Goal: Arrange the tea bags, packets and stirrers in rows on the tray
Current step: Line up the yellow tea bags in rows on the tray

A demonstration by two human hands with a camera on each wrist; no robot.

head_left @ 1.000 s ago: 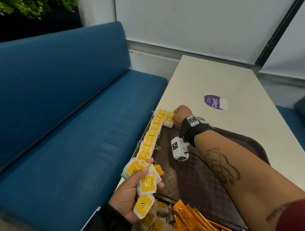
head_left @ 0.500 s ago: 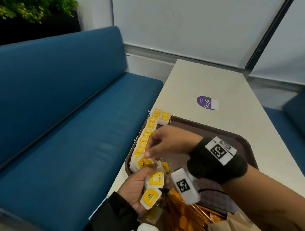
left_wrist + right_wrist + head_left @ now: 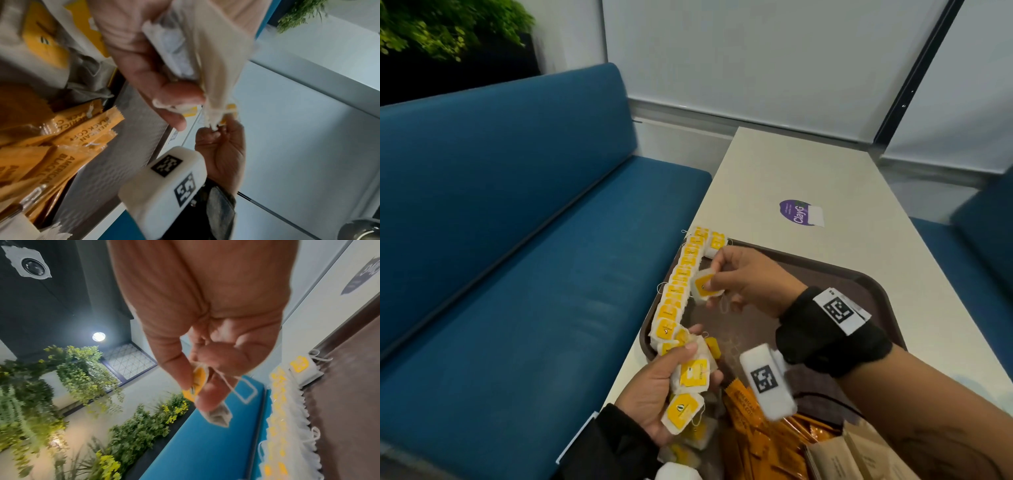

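Right hand raised above tray, wrist bent, thumb and fingertips pinching single tea bag by yellow tag; bag hangs off surface, just beside row of tea bags lying along tray's left edge. Left hand palm-up at tray's near-left corner, fingers curled round bunch of tea bags. Orange packets heaped at tray's near end; brown sachets beside them. Stirrers not discernible.
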